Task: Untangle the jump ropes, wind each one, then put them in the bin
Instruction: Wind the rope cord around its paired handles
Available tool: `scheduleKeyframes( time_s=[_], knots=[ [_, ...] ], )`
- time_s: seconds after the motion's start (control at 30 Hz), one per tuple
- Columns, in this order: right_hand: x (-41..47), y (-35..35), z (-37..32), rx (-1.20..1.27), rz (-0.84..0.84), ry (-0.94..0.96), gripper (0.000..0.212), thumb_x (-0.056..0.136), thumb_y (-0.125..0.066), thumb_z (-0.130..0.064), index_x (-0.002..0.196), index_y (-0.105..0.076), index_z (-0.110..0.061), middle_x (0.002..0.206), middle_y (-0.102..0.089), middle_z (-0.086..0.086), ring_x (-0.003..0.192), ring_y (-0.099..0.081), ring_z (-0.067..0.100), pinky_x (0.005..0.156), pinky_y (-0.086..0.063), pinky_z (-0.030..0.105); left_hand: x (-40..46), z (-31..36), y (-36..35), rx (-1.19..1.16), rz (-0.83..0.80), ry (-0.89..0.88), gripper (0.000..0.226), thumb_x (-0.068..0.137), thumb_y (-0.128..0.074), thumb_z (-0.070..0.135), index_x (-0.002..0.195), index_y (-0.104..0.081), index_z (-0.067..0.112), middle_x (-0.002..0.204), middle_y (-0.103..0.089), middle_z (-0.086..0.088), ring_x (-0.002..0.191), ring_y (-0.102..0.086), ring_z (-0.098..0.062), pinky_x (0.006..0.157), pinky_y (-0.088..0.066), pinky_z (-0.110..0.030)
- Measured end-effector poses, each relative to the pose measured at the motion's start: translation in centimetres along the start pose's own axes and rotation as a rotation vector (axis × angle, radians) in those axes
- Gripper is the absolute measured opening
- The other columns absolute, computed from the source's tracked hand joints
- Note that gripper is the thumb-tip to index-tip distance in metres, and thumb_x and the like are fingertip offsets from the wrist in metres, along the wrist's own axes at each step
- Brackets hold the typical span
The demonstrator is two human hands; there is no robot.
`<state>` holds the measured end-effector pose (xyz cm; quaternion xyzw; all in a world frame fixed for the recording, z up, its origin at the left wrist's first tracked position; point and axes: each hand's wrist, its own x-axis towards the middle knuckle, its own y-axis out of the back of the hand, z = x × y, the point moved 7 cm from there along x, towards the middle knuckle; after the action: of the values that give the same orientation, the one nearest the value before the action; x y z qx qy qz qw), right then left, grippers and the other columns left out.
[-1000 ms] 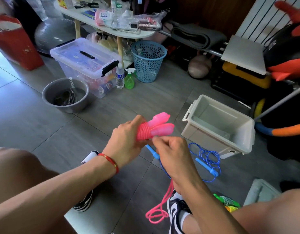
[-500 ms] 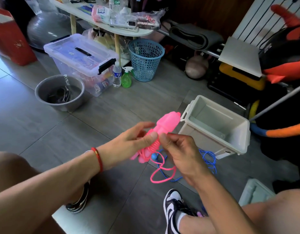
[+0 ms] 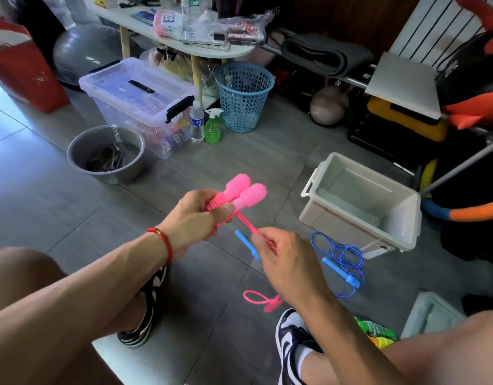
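My left hand (image 3: 194, 218) grips the two pink handles (image 3: 242, 191) of the pink jump rope side by side, with cord coiled round their lower part. My right hand (image 3: 284, 262) pinches the pink cord (image 3: 246, 222) and holds it taut just below the handles. A loose pink loop (image 3: 257, 298) hangs beneath my right hand. The blue jump rope (image 3: 341, 258) lies tangled on the floor beside the empty white bin (image 3: 361, 202), one blue handle (image 3: 246, 244) showing behind my right hand.
A grey basin (image 3: 106, 154), a clear lidded storage box (image 3: 137, 104), a water bottle (image 3: 196, 122), a green spray bottle (image 3: 212, 129) and a blue mesh basket (image 3: 244, 95) stand on the far floor. A green and yellow rope (image 3: 375, 332) lies by my right shoe.
The pink handles have swung upright again in my left hand. My right hand has drawn the cord down and right, pulling it straight, and less slack now hangs below.
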<state>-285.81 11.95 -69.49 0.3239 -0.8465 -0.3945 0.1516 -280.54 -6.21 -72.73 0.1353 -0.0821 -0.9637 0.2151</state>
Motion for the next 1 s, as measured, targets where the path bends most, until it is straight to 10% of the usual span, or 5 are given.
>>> scheduleKeyframes(
  time_s=[0.3, 0.5, 0.67, 1.0],
  knots=[
    [0.5, 2.2, -3.1, -0.725, 0.056, 0.399, 0.029, 0.067, -0.089, -0.029, 0.066, -0.06, -0.024, 0.054, -0.057, -0.005, 0.041, -0.057, 0.022, 0.047, -0.016, 0.024, -0.4, -0.1, -2.9, 0.615, -0.057, -0.164, 0.029, 0.091, -0.069, 0.047, 0.093, -0.059, 0.02, 0.067, -0.055, 0.009, 0.066, -0.054, -0.021, 0.059, -0.041, -0.027],
    [2.3, 2.8, -2.1, -0.66, -0.019, 0.466, 0.029, 0.083, -0.062, -0.051, 0.078, -0.063, -0.023, 0.069, -0.065, -0.002, 0.062, -0.066, 0.026, 0.05, -0.039, 0.031, -1.8, -0.1, -6.0, 0.789, -0.284, -0.272, 0.032, 0.089, -0.067, 0.051, 0.11, -0.059, 0.027, 0.087, -0.063, 0.005, 0.079, -0.061, -0.025, 0.075, -0.054, -0.041],
    [3.2, 4.3, -1.2, -0.459, -0.153, 0.247, 0.033, 0.08, -0.069, -0.062, 0.092, -0.066, -0.031, 0.08, -0.069, -0.008, 0.081, -0.06, 0.018, 0.072, -0.046, 0.033, -3.1, 1.5, -6.0, 0.837, -0.295, -0.353, 0.046, 0.082, -0.064, 0.07, 0.104, -0.061, 0.03, 0.075, -0.057, 0.013, 0.068, -0.05, -0.013, 0.069, -0.05, -0.033],
    [3.3, 3.7, 1.4, 0.527, -0.606, 0.032, 0.013, 0.077, -0.079, -0.015, 0.082, -0.07, -0.007, 0.066, -0.069, -0.001, 0.057, -0.059, 0.006, 0.057, -0.046, 0.016, -7.0, 5.8, -6.5, 0.456, -0.518, -0.47, 0.04, 0.075, -0.083, 0.05, 0.095, -0.065, 0.021, 0.076, -0.063, 0.004, 0.066, -0.057, -0.015, 0.062, -0.048, -0.027]
  ],
)
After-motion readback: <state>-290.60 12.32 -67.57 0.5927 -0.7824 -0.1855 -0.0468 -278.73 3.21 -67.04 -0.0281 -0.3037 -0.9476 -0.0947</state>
